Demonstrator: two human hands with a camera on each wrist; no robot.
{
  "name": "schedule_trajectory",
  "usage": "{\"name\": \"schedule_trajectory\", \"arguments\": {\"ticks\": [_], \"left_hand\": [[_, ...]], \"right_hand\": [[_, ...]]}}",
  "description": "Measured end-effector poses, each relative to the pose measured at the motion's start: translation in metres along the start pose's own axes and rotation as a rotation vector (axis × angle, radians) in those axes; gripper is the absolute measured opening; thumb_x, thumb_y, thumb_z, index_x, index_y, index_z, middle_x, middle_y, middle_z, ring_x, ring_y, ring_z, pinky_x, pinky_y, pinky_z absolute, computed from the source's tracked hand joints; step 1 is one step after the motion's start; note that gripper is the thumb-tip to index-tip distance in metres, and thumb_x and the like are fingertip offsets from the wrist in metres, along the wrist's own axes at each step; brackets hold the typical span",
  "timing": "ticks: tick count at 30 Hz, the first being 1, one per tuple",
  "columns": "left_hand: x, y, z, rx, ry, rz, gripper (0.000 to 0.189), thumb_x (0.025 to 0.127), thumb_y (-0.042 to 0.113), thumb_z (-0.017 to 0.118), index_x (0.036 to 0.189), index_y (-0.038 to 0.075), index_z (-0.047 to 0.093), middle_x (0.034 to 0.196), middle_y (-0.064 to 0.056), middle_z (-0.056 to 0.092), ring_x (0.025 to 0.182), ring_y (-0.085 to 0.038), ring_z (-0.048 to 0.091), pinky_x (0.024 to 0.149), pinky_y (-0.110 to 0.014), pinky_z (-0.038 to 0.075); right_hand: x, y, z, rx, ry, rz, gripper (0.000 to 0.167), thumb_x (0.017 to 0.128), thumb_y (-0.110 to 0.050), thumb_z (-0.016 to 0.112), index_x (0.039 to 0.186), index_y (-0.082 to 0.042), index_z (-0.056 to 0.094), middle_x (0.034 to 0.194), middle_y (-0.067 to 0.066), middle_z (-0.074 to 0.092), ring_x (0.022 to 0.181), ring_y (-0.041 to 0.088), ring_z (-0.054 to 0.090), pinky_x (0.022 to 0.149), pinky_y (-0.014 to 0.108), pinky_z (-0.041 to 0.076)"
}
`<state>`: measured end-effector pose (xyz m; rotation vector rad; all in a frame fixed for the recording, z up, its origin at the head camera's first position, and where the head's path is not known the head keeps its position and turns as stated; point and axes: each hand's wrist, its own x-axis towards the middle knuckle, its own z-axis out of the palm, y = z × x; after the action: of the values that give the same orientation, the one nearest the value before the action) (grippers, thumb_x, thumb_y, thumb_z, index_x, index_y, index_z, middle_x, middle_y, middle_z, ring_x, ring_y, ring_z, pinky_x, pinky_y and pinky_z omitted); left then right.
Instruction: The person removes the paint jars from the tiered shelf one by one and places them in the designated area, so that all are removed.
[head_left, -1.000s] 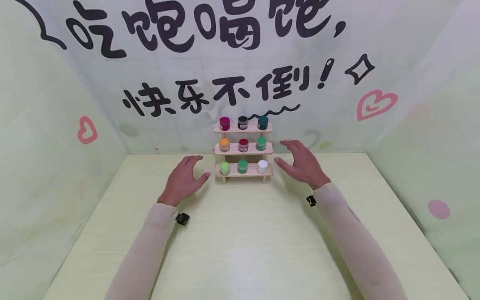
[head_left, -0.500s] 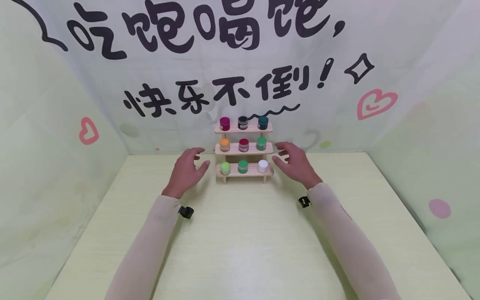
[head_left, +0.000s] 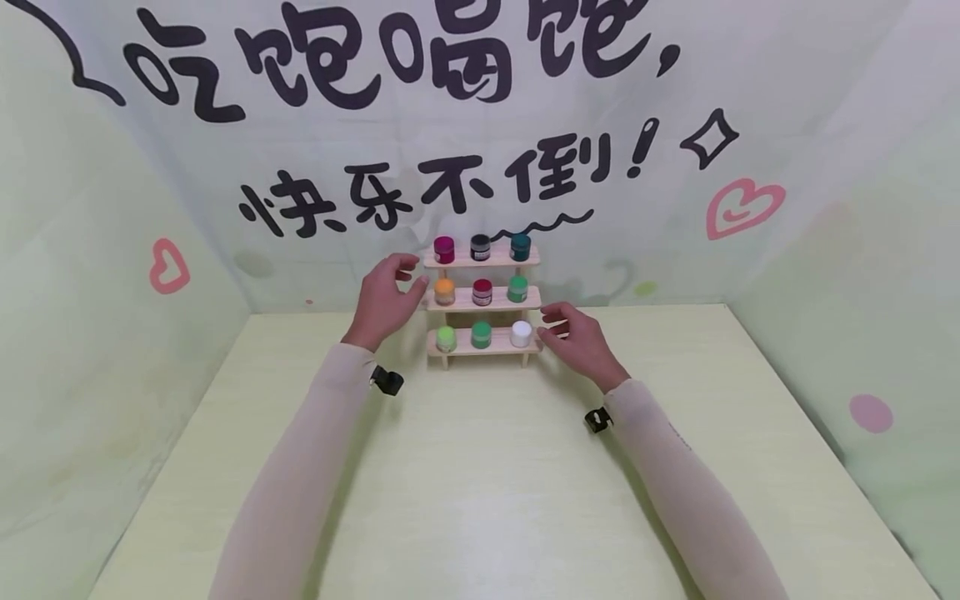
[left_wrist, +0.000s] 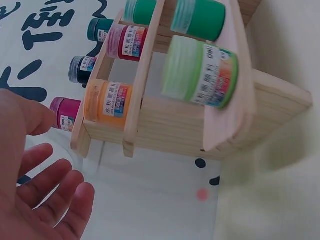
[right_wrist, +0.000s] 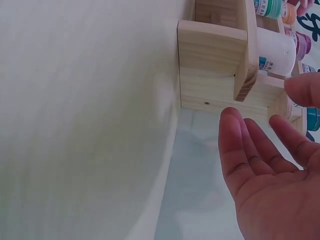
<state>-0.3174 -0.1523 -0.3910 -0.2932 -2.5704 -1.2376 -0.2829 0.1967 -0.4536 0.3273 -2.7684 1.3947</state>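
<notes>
Head view: three-tier wooden rack [head_left: 500,300] is standing toward the far edge of the bench [head_left: 472,475], close to the rear wall [head_left: 450,125], carrying nine jars [head_left: 482,292]. Left to right, top tier is holding magenta jar [head_left: 444,250], black jar [head_left: 480,247], teal jar [head_left: 520,247]; middle is holding orange jar [head_left: 445,292], dark red jar [head_left: 482,292], bright green jar [head_left: 517,289]; bottom is holding lime jar [head_left: 446,338], green jar [head_left: 481,335], white jar [head_left: 521,334]. Left hand [head_left: 382,300] is hovering beside the rack's left end, near upper tiers; grip is loosely spread, holding nothing. Left wrist view: thumb [left_wrist: 35,116] is overlapping magenta jar; contact, can't tell. Right hand [head_left: 585,343] is hovering by the rack's right end, nearest white jar; grip is staying loose, fingers apart, holding nothing. Right wrist view: fingertips [right_wrist: 230,116] are showing just beside the bottom tier's end; touching, can't tell. Pale sleeves [head_left: 285,475] are covering both arms; black devices [head_left: 387,381] are sitting at both wrists. Rear wall is bearing dark lettering [head_left: 453,187] and, at right, a pink heart [head_left: 714,221].
</notes>
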Motion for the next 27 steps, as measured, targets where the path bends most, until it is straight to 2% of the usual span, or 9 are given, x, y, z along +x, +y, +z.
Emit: {"name": "schedule_trajectory", "arguments": {"ticks": [7,16,23,27], "left_hand": [[0.016,0.012,0.003,-0.047,0.029,0.010,0.045,0.102,0.031,0.069,0.141,0.009,0.061,0.138,-0.009,0.065,0.123,-0.031,0.060,0.102,-0.046,0.054],[0.031,0.020,0.012,-0.055,0.018,-0.021,0.047,0.101,0.032,0.070,0.142,0.011,0.060,0.141,-0.009,0.064,0.129,-0.027,0.058,0.105,-0.044,0.055],[0.038,0.024,0.019,-0.091,0.003,-0.046,0.050,0.101,0.032,0.072,0.145,0.013,0.058,0.142,-0.008,0.064,0.133,-0.027,0.057,0.109,-0.046,0.053],[0.040,0.026,0.021,-0.092,-0.003,-0.062,0.051,0.101,0.031,0.073,0.146,0.012,0.057,0.141,-0.010,0.065,0.132,-0.029,0.058,0.113,-0.049,0.048]], "right_hand": [[-0.005,-0.001,0.003,0.011,-0.056,0.053,0.041,0.101,-0.027,0.070,0.136,-0.008,0.063,0.135,0.016,0.068,0.117,0.034,0.071,0.096,0.048,0.061],[-0.006,0.009,0.008,0.127,-0.124,0.073,0.040,0.101,-0.025,0.071,0.137,-0.010,0.062,0.136,0.015,0.066,0.121,0.035,0.067,0.102,0.046,0.059],[-0.007,0.007,0.012,0.188,-0.149,0.091,0.042,0.102,-0.023,0.071,0.140,-0.009,0.060,0.131,0.018,0.064,0.118,0.032,0.064,0.091,0.032,0.058],[-0.006,0.006,0.014,0.213,-0.148,0.116,0.042,0.101,-0.023,0.072,0.139,-0.011,0.060,0.127,0.016,0.064,0.113,0.028,0.063,0.088,0.028,0.060]]}}
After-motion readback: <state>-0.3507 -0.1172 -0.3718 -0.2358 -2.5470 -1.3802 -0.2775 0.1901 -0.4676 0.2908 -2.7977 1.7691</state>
